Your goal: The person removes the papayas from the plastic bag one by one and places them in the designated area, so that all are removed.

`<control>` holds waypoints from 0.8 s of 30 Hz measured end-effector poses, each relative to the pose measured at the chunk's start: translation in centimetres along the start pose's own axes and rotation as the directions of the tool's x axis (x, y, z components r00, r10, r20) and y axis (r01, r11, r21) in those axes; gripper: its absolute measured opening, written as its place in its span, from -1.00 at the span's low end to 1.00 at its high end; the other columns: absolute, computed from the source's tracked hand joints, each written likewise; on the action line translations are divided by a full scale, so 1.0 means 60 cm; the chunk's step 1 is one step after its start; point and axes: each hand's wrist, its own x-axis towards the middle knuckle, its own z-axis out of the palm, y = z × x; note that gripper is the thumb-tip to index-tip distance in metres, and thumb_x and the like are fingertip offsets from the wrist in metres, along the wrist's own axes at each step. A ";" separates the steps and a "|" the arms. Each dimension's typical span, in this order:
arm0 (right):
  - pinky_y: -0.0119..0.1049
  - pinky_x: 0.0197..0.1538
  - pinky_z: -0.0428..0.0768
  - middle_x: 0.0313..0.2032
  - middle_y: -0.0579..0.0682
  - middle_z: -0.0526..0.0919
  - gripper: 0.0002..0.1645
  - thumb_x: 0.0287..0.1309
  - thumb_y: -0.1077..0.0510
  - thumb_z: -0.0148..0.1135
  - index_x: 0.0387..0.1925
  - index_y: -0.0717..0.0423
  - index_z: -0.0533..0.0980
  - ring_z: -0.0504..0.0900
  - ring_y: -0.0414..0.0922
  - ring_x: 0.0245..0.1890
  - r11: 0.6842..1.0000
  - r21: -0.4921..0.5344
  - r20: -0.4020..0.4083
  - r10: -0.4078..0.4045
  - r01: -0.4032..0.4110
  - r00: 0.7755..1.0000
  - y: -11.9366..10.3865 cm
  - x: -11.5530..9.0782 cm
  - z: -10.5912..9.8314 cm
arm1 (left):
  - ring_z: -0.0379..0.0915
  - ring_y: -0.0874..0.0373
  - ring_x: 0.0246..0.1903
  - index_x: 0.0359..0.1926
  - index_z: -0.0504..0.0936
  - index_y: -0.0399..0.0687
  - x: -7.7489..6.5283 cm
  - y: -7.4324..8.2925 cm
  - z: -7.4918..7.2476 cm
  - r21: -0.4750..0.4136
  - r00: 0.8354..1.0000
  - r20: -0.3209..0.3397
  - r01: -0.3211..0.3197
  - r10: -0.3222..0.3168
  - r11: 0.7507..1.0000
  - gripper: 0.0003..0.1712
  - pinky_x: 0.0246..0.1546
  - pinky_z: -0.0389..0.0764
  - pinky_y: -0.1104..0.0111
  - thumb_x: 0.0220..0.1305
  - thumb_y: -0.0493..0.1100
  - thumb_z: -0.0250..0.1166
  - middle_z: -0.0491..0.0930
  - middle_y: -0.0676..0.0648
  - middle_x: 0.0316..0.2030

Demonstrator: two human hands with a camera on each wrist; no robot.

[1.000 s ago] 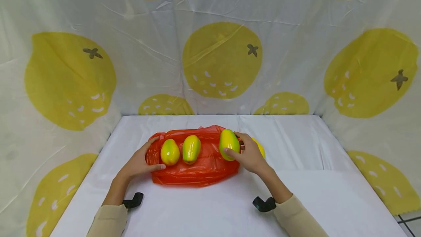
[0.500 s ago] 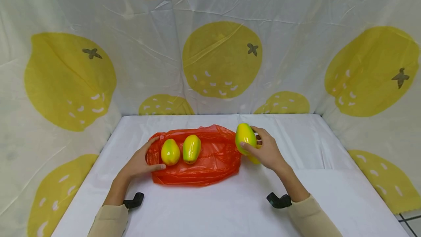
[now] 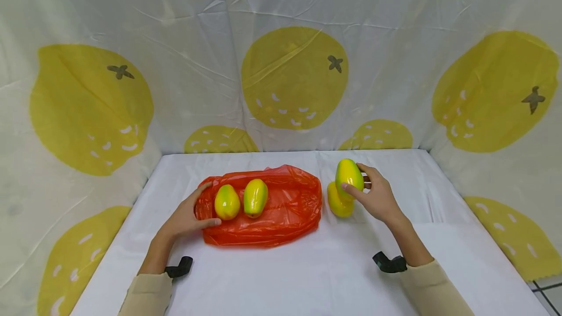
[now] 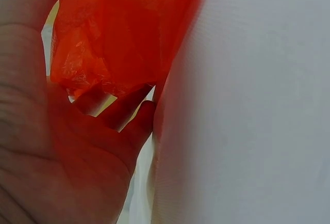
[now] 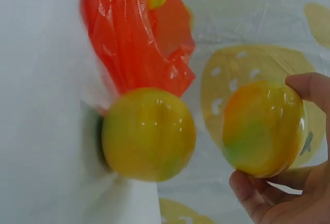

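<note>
My right hand (image 3: 376, 194) holds a glossy yellow-green mango (image 3: 349, 178) between thumb and fingers, to the right of a red plastic bag (image 3: 285, 213). Another mango (image 3: 339, 205) is partly hidden beneath it in the head view; the right wrist view shows the held mango (image 5: 264, 129) apart from this other mango (image 5: 149, 134). Two mangoes, one rounder (image 3: 227, 202) and one longer (image 3: 255, 198), lie on the bag. With thumb and fingers spread wide, my left hand (image 3: 188, 214) rests against the bag's left end; the bag partly covers its fingers.
A white cloth covers the table (image 3: 281, 277). Behind and beside it hangs a pale curtain (image 3: 386, 77) printed with big yellow lemons. Each wrist wears a black mount, the left mount (image 3: 179, 267) and the right mount (image 3: 390, 262).
My right hand has carried its mango rightward and slightly farther away, off the bag and past the other mango, which now shows more. The left hand has stayed at the bag.
</note>
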 end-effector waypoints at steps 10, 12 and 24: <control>0.19 0.23 0.61 0.41 0.28 0.34 0.03 0.31 -0.27 0.30 0.55 0.18 0.16 0.49 0.23 0.19 0.999 -0.026 -0.018 0.027 -0.028 0.999 0.023 -0.011 -0.019 | 0.18 -0.33 0.46 0.64 -0.02 0.21 -0.001 -0.002 0.001 -0.001 1.000 0.003 0.012 -0.012 1.000 0.36 0.23 0.54 -0.27 -0.05 0.32 0.57 0.17 -0.22 0.56; 0.18 0.23 0.61 0.41 0.29 0.34 0.03 0.31 -0.27 0.30 0.55 0.20 0.15 0.49 0.24 0.19 0.999 -0.024 -0.018 0.027 -0.028 0.999 0.026 -0.012 -0.022 | 0.18 -0.32 0.47 0.64 -0.02 0.23 -0.001 -0.001 0.001 -0.003 1.000 0.003 0.019 -0.019 1.000 0.36 0.22 0.55 -0.25 -0.05 0.32 0.58 0.17 -0.22 0.56; 0.16 0.18 0.64 0.42 0.32 0.32 0.06 0.32 -0.31 0.27 0.56 0.23 0.13 0.49 0.25 0.20 0.998 -0.049 -0.029 0.042 -0.044 0.999 0.046 -0.014 -0.036 | 0.17 -0.32 0.48 0.64 -0.02 0.24 -0.002 0.003 0.001 -0.013 1.000 0.002 0.014 -0.014 1.000 0.36 0.21 0.57 -0.23 -0.06 0.32 0.58 0.17 -0.21 0.56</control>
